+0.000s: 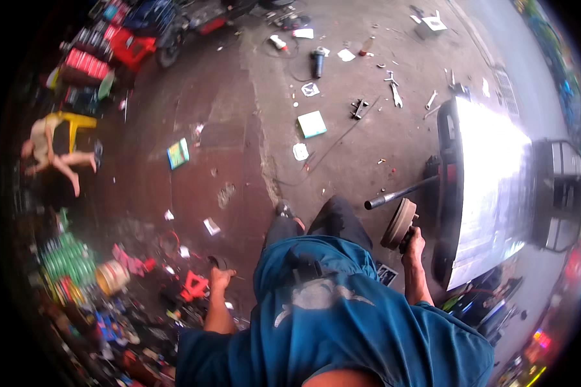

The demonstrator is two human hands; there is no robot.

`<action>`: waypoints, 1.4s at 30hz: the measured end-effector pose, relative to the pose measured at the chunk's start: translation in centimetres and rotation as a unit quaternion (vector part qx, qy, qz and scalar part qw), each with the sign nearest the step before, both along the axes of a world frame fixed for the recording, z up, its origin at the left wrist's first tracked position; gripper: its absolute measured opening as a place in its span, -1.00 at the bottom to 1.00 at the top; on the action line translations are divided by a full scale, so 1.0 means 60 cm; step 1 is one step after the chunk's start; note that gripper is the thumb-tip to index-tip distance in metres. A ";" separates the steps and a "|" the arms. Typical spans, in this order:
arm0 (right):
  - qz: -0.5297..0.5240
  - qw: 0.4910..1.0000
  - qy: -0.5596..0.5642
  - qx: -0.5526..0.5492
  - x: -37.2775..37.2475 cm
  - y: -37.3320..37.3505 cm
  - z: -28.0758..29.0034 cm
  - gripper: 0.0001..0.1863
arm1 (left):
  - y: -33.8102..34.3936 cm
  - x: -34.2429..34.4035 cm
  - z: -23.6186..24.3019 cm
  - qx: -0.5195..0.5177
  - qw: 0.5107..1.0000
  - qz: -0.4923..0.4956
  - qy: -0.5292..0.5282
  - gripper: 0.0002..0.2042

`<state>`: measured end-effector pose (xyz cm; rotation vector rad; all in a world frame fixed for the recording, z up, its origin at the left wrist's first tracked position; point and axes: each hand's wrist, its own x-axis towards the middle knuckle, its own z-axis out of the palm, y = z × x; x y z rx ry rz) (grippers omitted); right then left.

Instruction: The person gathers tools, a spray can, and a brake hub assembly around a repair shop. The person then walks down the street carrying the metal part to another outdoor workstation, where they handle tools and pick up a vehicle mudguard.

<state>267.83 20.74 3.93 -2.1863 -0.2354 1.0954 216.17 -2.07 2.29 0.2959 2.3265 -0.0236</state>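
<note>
Right hand (414,244): its grip was closed on the round brown part (399,222).
Round brown part: it hung tilted at the person's right, near the free end of a metal pipe (400,195).
Handling: the part looked heavy, so a firm wrist and a carry close to the body seemed best, its rim angled away from the pipe.
Left hand (222,278): fingers curled beside a dark curved piece (217,262); whether the grip held it, I could not tell.
Right edge: a bright flat surface (490,193) limited outward swing.
Floor (219,142) ahead: more room seemed there, though a pale green box (312,124) and a wrench (396,97) needed avoiding.
</note>
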 end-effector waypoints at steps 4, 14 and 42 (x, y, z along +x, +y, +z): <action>0.170 0.980 -0.100 -0.006 0.023 -0.020 -0.077 -0.76 | 0.241 -0.089 0.028 0.133 0.983 -0.125 0.004 -0.48; 0.203 0.952 -0.210 -0.095 -0.041 0.048 -0.087 -0.72 | 0.868 0.074 0.109 0.135 0.898 -0.418 0.015 -0.24; 0.130 0.947 -0.255 0.143 -0.034 1.004 -0.043 -0.70 | 1.631 0.620 0.125 0.040 0.712 -0.144 -0.686 -0.69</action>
